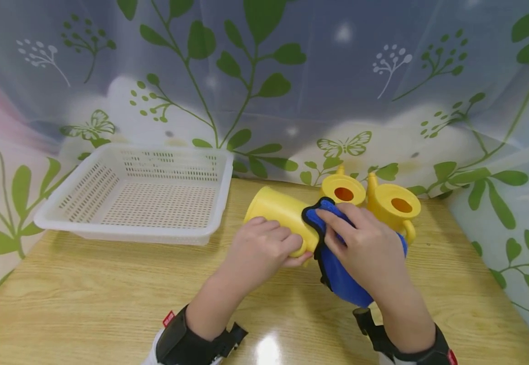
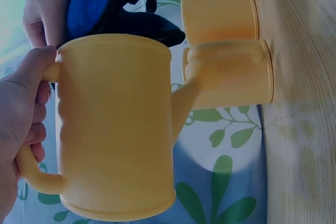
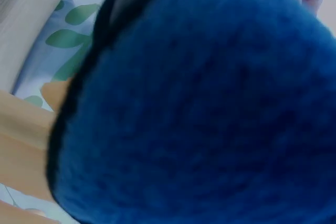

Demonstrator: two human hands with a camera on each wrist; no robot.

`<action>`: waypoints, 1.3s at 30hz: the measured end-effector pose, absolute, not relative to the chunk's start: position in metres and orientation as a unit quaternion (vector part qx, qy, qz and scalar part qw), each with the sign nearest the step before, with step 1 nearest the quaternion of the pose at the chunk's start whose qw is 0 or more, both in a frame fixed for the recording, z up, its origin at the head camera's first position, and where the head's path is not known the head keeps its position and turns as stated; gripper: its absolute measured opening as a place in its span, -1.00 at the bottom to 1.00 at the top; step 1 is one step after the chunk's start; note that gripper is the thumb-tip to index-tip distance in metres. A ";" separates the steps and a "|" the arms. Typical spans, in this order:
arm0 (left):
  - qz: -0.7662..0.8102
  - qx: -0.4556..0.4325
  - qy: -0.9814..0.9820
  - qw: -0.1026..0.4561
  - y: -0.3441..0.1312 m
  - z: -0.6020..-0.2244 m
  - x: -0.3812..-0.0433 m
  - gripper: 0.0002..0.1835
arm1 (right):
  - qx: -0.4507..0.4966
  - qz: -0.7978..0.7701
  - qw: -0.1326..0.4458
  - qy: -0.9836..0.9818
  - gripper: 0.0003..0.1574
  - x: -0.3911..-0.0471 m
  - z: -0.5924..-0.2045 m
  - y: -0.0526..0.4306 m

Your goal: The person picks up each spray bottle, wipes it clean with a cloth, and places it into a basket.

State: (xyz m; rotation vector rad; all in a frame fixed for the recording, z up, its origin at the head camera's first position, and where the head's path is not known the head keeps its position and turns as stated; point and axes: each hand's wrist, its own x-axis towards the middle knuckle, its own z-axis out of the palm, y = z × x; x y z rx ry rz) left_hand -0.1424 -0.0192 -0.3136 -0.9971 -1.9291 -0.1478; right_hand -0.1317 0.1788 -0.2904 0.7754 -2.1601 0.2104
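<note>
My left hand (image 1: pixel 264 246) grips the handle of a yellow watering can (image 1: pixel 282 203), which is tipped on its side above the table. In the left wrist view, the fingers wrap round the can's handle (image 2: pixel 42 179), and its spout (image 2: pixel 184 103) points away from that hand. My right hand (image 1: pixel 369 246) holds a blue cloth (image 1: pixel 346 279) with a black edge against the can's right end. The cloth covers that end, so its opening is hidden. Most of the right wrist view is filled by the cloth (image 3: pixel 199 108), with the right hand's fingers largely out of sight there.
Two more yellow watering cans, a left one (image 1: pixel 353 186) and a right one (image 1: pixel 387 195), stand upright behind the right hand. A white perforated plastic basket (image 1: pixel 132 230) sits at the back left of the wooden table (image 1: pixel 122 294). A leaf-patterned curtain (image 1: pixel 264 116) hangs behind.
</note>
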 end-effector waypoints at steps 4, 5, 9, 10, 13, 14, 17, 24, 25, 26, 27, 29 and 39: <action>-0.060 -0.416 -0.780 0.463 -0.021 -0.314 -0.144 -0.59 | 0.320 0.091 0.376 -0.865 -0.66 -0.132 -0.290 0.182; -0.059 -0.418 -0.779 0.464 -0.022 -0.314 -0.144 -0.59 | 0.321 0.094 0.368 -0.867 -0.63 -0.131 -0.290 0.182; -0.057 -0.421 -0.773 0.471 -0.022 -0.314 -0.145 -0.59 | 0.327 0.111 0.345 -0.873 -0.55 -0.130 -0.289 0.183; -0.056 -0.422 -0.773 0.471 -0.022 -0.314 -0.145 -0.59 | 0.327 0.113 0.339 -0.875 -0.55 -0.129 -0.288 0.183; -0.049 -0.422 -0.774 0.469 -0.021 -0.316 -0.146 -0.61 | 0.334 0.115 0.326 -0.877 -0.59 -0.127 -0.286 0.182; -0.045 -0.420 -0.776 0.469 -0.021 -0.316 -0.146 -0.61 | 0.339 0.111 0.321 -0.877 -0.59 -0.126 -0.286 0.181; -0.036 -0.415 -0.781 0.466 -0.023 -0.318 -0.147 -0.60 | 0.362 0.098 0.302 -0.876 -0.61 -0.125 -0.283 0.176; -0.029 -0.417 -0.773 0.477 -0.024 -0.318 -0.150 -0.61 | 0.392 0.037 0.266 -0.880 -0.64 -0.123 -0.269 0.172; -0.029 -0.417 -0.771 0.481 -0.024 -0.318 -0.150 -0.61 | 0.395 0.028 0.263 -0.880 -0.65 -0.123 -0.266 0.172; -0.029 -0.417 -0.767 0.486 -0.023 -0.317 -0.150 -0.62 | 0.398 0.020 0.259 -0.880 -0.66 -0.123 -0.263 0.171; -0.029 -0.417 -0.764 0.491 -0.023 -0.317 -0.150 -0.63 | 0.400 0.009 0.256 -0.880 -0.68 -0.124 -0.260 0.170; -0.029 -0.415 -0.761 0.497 -0.022 -0.316 -0.150 -0.64 | 0.405 -0.007 0.246 -0.881 -0.70 -0.126 -0.254 0.166; -0.023 -0.388 -0.760 0.521 -0.023 -0.319 -0.152 -0.63 | 0.438 -0.080 0.173 -0.879 -0.73 -0.143 -0.234 0.139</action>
